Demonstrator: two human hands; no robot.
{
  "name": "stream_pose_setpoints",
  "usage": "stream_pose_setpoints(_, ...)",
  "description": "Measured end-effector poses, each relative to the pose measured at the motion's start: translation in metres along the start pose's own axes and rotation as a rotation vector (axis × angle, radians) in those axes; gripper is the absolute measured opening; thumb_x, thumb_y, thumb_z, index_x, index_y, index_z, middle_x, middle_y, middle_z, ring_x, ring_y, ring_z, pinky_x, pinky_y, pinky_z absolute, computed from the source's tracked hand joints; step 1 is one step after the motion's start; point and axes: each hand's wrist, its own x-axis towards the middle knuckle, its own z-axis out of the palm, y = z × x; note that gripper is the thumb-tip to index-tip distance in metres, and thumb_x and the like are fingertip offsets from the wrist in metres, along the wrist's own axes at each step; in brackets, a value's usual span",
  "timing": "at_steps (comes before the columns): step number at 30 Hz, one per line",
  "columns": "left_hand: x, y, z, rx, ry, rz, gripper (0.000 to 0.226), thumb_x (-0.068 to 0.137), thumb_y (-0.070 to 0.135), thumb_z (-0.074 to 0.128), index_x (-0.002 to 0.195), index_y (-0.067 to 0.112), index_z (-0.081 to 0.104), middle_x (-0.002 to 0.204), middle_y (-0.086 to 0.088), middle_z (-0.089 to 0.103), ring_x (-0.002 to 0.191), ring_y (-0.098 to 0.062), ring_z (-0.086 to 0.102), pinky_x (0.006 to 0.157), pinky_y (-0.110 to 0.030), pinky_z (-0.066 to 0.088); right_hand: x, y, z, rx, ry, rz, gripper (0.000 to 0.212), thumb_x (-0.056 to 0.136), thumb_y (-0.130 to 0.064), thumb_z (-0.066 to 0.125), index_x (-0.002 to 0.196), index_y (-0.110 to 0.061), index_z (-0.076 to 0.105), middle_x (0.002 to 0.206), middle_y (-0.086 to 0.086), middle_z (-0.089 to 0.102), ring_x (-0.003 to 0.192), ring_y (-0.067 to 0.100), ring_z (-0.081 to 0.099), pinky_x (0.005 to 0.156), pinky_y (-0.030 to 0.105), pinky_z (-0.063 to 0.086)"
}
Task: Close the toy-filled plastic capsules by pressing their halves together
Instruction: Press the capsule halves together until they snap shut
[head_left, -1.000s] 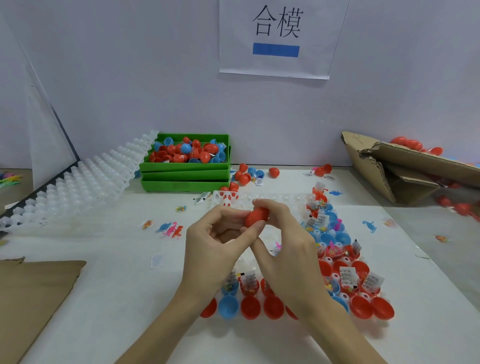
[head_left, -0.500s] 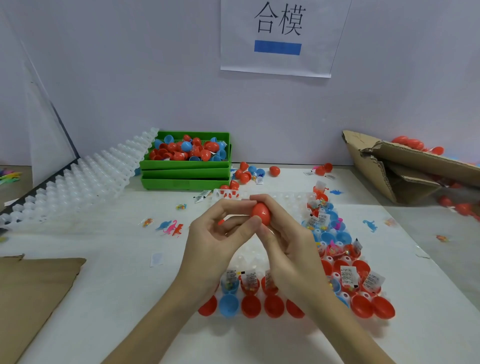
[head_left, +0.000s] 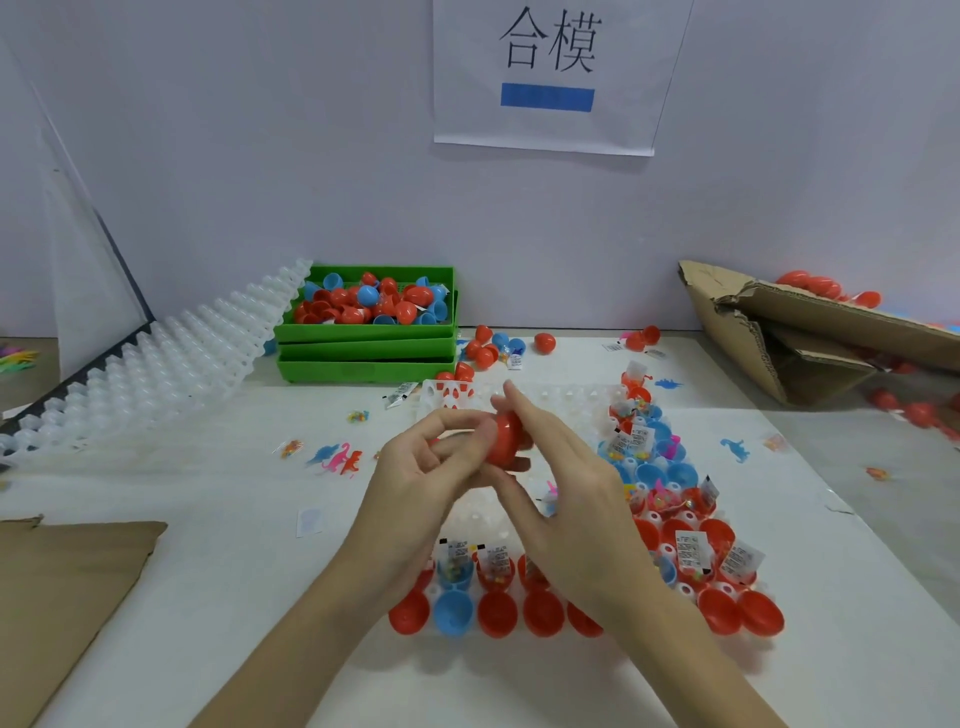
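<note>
Across the white tabletop (head_left: 218, 525), a clear moulded plastic tray (head_left: 566, 400) is lying flat, carrying rows of open red and blue plastic capsule halves (head_left: 498, 613) with small packeted toys sitting in them, while a stack of green plastic bins (head_left: 363, 348) at the back is holding a heap of red and blue capsules, and a torn brown cardboard box (head_left: 810, 332) is lying at the far right. Above the tray's middle, the left hand (head_left: 431, 467) is pinching one red plastic capsule (head_left: 504, 439) between thumb and curled fingers, and the right hand (head_left: 566, 488) is meeting it from the other side, its fingers lying nearly straight over and beside the shell rather than wrapping it. The capsule is sitting between the two hands, touching both, well above the tray. Whether its seam is fully seated is hidden by the fingers. As a judgement, the main risk is uneven pressure: if the halves are tilting against each other, the rim may be catching on the toy's packet and the shell may be springing apart, or the smooth capsule may be slipping out and rolling into the loose ones on the table.
</note>
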Motion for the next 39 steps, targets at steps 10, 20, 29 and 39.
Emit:
stream_pose_setpoints(10,-0.002,0.001,0.003,-0.297,-0.173,-0.104,0.044,0.108,0.035,0.052,0.132,-0.001,0.062,0.122,-0.026,0.072,0.114,-0.042,0.071,0.096,-0.037,0.059,0.002,-0.002,-0.002,0.125,0.118,0.021,0.042,0.091,-0.028,0.074,0.131,-0.016,0.066,0.115,-0.014,0.072,0.105,-0.004,0.068,0.092,0.011,0.052)
stream_pose_setpoints(20,-0.001,-0.003,0.009,-0.413,-0.061,-0.149,0.042,0.094,0.037,0.070,0.112,-0.001,0.075,0.110,-0.026,0.074,0.106,-0.034,0.074,0.091,-0.031,0.060,0.002,0.000,-0.001,-0.006,0.114,-0.092,0.043,0.098,-0.025,0.065,0.136,-0.005,0.063,0.111,-0.016,0.063,0.103,-0.016,0.057,0.092,0.001,0.044)
stream_pose_setpoints(29,-0.001,0.003,0.001,-0.197,-0.056,-0.076,0.058,0.106,0.052,0.048,0.124,0.002,0.071,0.115,-0.024,0.075,0.113,-0.036,0.073,0.094,-0.032,0.059,0.004,0.003,-0.005,-0.048,0.138,-0.085,0.049,0.095,-0.040,0.066,0.139,-0.018,0.062,0.116,-0.020,0.060,0.104,-0.024,0.053,0.093,0.000,0.042)
stream_pose_setpoints(39,0.009,0.009,-0.019,-0.201,0.207,0.036,0.061,0.100,0.049,0.048,0.103,-0.007,0.072,0.098,-0.028,0.076,0.094,-0.040,0.076,0.076,-0.032,0.064,0.087,0.026,-0.071,1.076,0.201,0.854,0.029,0.093,-0.015,0.072,0.119,-0.002,0.071,0.108,0.007,0.078,0.101,0.017,0.074,0.075,0.022,0.059)
